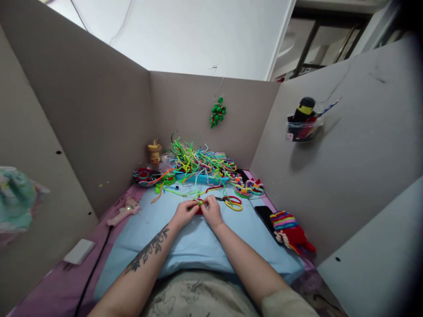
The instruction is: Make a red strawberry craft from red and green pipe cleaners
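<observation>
My left hand (183, 213) and my right hand (211, 211) meet over a light blue mat (194, 240), fingers pinched together on a small pipe-cleaner piece (199, 205) with green and red parts. Both hands are closed on it. Just to the right of my right hand lie red and yellow pipe-cleaner loops (233, 203). Behind the hands a big tangle of coloured pipe cleaners (201, 163) spills over a teal tray.
Grey cardboard walls (99, 127) enclose the desk. A pink glue gun (124, 212) with a black cord lies left, a white block (78, 251) nearer. A dark phone (264, 215) and striped red figure (291, 229) lie right. A green ornament (218, 112) hangs at the back; a clear cup (302, 127) is stuck on the right wall.
</observation>
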Available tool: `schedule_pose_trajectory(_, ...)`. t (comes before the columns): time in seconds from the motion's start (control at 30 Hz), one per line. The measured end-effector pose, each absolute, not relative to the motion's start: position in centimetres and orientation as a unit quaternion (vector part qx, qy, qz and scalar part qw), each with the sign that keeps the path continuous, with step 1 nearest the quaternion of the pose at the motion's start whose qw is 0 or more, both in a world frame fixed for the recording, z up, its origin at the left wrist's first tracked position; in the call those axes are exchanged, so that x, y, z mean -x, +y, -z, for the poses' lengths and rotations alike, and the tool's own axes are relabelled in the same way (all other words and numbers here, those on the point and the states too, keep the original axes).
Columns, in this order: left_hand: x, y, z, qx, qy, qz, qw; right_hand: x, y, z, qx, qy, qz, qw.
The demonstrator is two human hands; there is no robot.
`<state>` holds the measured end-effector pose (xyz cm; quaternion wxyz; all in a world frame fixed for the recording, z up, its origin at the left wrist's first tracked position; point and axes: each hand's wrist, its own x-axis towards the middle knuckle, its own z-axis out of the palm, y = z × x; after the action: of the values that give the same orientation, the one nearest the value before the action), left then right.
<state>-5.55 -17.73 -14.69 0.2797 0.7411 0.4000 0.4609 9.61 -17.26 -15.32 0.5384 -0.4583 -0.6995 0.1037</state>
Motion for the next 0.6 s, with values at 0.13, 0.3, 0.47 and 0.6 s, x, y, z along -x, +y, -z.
schedule_pose_trajectory(0.13, 5.63, -17.45, 15.04, -0.737, 0.41, -0.475, 0.251, -9.58, -17.3, 15.17, 0.451, -0.698, -0.127, 0.541)
schedule_pose_trajectory(0.3, 5.77, -17.51, 14.77, -0.738, 0.423, -0.478, 0.218, -9.69, -17.46, 15.04, 0.429, -0.708, -0.154, 0.539)
schedule_pose_trajectory(0.47, 5.84, -17.62, 14.62, -0.742, 0.421, -0.478, 0.209, -9.69, -17.28, 15.35, 0.431, -0.72, -0.146, 0.523)
schedule_pose_trajectory(0.6, 5.8, -17.56, 14.77, -0.743, 0.419, -0.478, 0.21, -9.69, -17.26, 15.4, 0.431, -0.718, -0.134, 0.53)
